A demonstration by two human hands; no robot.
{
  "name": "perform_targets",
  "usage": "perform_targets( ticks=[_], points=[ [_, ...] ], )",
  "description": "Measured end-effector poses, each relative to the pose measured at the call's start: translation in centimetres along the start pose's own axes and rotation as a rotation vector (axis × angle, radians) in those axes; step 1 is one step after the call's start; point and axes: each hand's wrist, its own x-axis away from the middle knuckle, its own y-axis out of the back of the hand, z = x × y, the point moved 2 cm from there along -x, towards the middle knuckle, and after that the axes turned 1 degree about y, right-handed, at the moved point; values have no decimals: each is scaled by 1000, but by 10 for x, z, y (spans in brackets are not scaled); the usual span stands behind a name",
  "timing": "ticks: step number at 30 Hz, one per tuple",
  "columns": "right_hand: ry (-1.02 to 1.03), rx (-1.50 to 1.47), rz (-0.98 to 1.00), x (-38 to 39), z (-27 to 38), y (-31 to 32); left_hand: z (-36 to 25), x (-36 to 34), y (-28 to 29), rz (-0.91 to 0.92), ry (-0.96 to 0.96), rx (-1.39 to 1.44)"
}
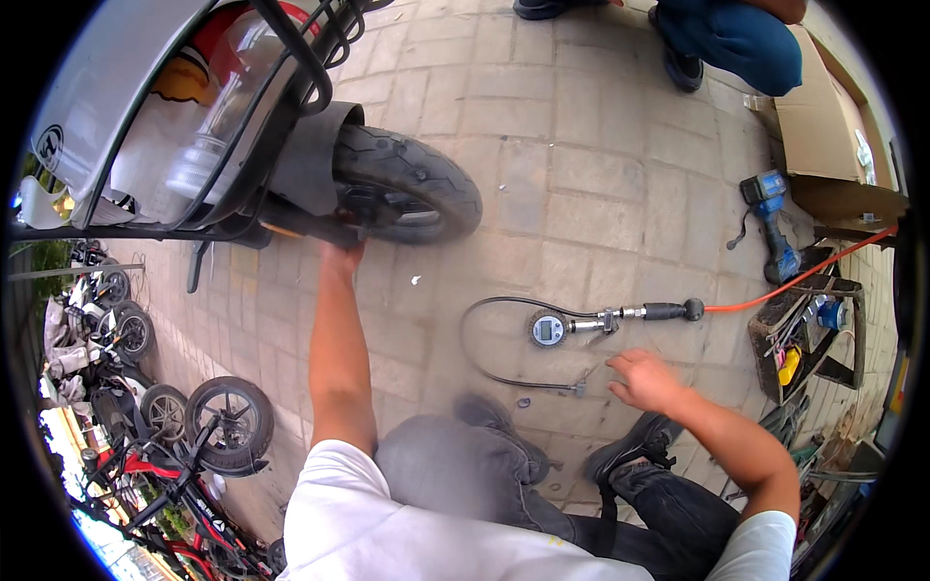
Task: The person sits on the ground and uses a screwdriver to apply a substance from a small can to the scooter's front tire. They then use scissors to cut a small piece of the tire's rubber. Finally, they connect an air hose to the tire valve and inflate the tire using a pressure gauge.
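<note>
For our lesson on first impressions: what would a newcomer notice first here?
The big black tire at upper left of centre stands out, the left hand close beside it. Next comes the round digital gauge near the centre, the right hand just right of it. A bright orange hose crosses the right side.

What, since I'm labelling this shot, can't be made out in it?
- Head view: the left hand, its fingertips hidden by the dark parts beside the wheel.
- Head view: the gauge, its display too small to read.
- Head view: the scooter, cut off by the upper-left rim.
- Head view: the other person, upper body cut off by the top edge.
</note>
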Motion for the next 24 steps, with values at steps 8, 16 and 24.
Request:
perform_targets(
  ticks=[8,16,24],
  points=[
    [129,289,-9,-70,61,-92,-8,-21,9,-13,-59,13],
    [126,417,19,-76,67,-124,-9,6,-20,-2,40,-14],
    [-45,-358,-96,-105,130,-68,-15,0,1,16,-98,-60]
  ],
)
